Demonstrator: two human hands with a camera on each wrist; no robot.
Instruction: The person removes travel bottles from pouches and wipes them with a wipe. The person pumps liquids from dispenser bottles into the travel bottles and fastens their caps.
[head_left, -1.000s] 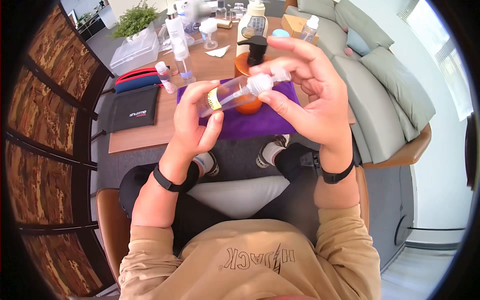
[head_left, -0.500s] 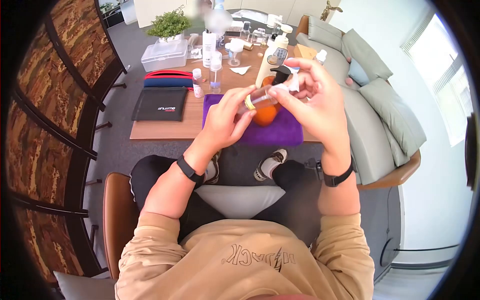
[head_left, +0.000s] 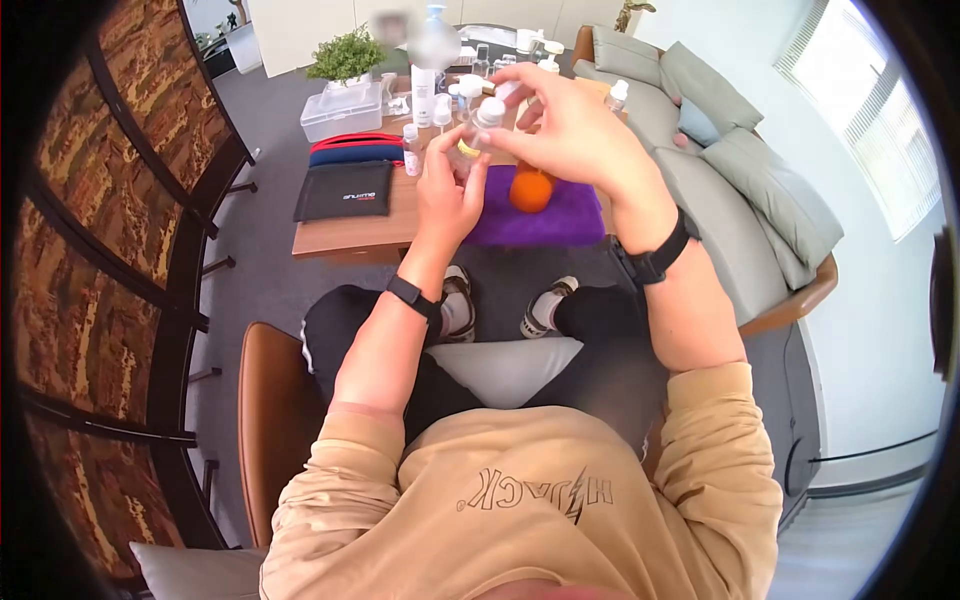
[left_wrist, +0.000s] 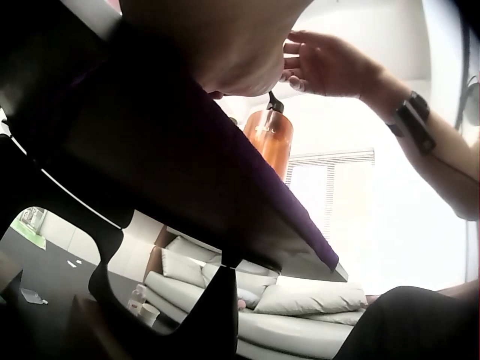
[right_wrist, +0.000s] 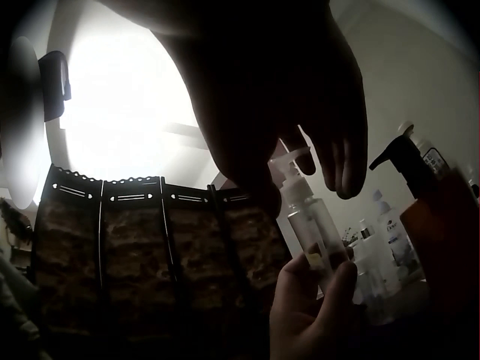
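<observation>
My left hand (head_left: pixel 450 190) grips a small clear pump bottle (right_wrist: pixel 316 238) round its body, thumb on one side and fingers on the other. A yellow label shows on the bottle, and its white pump head (head_left: pixel 490 112) points up. Curved round that pump head are the thumb and fingers of my right hand (head_left: pixel 565 125), with the thumb right at the collar. Behind the right hand stands an amber bottle (left_wrist: pixel 268 142) with a black pump (right_wrist: pixel 405 161), on a purple cloth (head_left: pixel 550 225). Part of the amber bottle is hidden by the right hand in the head view.
A black pouch (head_left: pixel 343 190) and a blue-and-red case (head_left: pixel 355 150) lie at the table's left. Near them stand a small pink-white bottle (head_left: pixel 411 152), a white bottle (head_left: pixel 423 100), a clear plastic box (head_left: pixel 342 112) and a plant (head_left: pixel 345 53). A sofa (head_left: pixel 690 190) stands right.
The clear bottle has swung from lying tilted to the right to standing nearly upright. Both hands have shifted away from the body, and the head view has turned a little.
</observation>
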